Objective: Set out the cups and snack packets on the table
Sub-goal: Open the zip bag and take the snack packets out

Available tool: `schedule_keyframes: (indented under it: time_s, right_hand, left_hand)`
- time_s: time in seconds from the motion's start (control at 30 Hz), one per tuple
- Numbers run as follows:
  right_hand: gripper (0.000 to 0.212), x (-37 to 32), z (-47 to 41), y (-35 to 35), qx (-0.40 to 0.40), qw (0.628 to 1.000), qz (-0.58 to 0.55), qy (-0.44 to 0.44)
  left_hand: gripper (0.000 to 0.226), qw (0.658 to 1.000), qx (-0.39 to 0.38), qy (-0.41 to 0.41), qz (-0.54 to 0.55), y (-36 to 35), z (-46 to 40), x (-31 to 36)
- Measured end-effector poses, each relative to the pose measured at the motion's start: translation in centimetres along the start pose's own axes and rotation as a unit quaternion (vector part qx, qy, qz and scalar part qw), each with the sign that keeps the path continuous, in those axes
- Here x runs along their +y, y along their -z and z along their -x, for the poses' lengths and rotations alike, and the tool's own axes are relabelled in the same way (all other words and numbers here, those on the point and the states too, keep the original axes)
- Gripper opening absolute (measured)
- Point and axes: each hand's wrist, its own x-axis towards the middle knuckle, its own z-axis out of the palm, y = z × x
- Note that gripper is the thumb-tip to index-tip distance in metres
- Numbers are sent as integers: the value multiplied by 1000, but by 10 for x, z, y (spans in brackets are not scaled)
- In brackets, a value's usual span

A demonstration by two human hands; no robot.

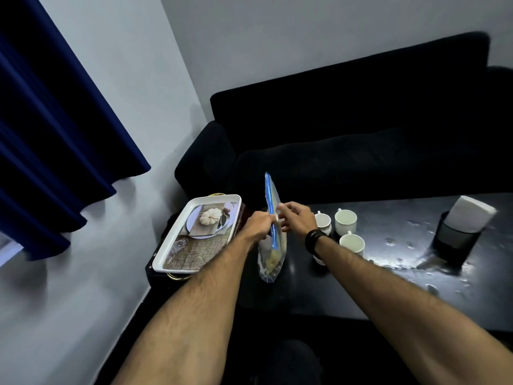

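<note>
A clear zip bag (271, 262) with a blue zip strip and yellowish snacks inside stands upright at the left end of the black table (388, 287). My left hand (259, 225) pinches the blue strip from the left. From the right, my right hand (295, 219) holds the same strip with its fingertips. Three white cups (345, 221) stand just right of my right hand, and a fourth is partly hidden under my right wrist.
A white tray (191, 215) with a printed picture rests on a low stand left of the table. A dark holder with a white roll (462, 226) stands at the table's right. A black sofa (361, 134) lies behind, and a blue curtain (55, 134) hangs at left.
</note>
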Motion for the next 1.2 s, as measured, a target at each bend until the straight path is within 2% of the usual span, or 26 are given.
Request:
schedule_keyframes:
  time_s: [0.2, 0.3, 0.4, 0.47, 0.57, 0.67, 0.77, 0.87, 0.93, 1.03, 1.2]
  right_hand:
    - [29, 5, 14, 16, -2, 1000, 11, -11]
    - [39, 3, 20, 23, -20, 999, 22, -44]
    - [29, -4, 24, 26, -33, 996, 30, -82]
    - [19, -9, 26, 27, -14, 994, 51, -91]
    - [11, -15, 31, 26, 27, 986, 148, -67]
    - [21, -20, 33, 21, 45, 970, 239, -25]
    - [20, -20, 31, 16, 27, 975, 218, -27]
    - [11, -17, 31, 14, -15, 978, 206, -25]
    - [15, -15, 34, 15, -21, 978, 204, -29]
    - [23, -14, 37, 15, 2, 980, 198, -22]
    - [16, -17, 40, 12, 49, 957, 287, -15]
  left_hand:
    - [26, 999, -45, -5, 31, -6, 16, -1]
    - [18, 997, -53, -7, 60, -11, 22, -1]
    - [16, 992, -58, 11, 108, -18, 26, -3]
    - [18, 990, -54, 23, 132, -24, 28, -5]
    - [21, 990, -28, 28, 137, -30, 29, -6]
    - [16, 995, 46, 27, 90, -32, 30, -3]
    - [22, 993, 112, 27, -6, -30, 32, 2]
    - [28, 992, 106, 16, -65, -26, 37, 5]
    - [28, 988, 100, -2, -113, -23, 37, 3]
    - [34, 978, 115, -27, -173, -21, 38, -4]
    - [39, 966, 162, -15, -200, -21, 42, -7]
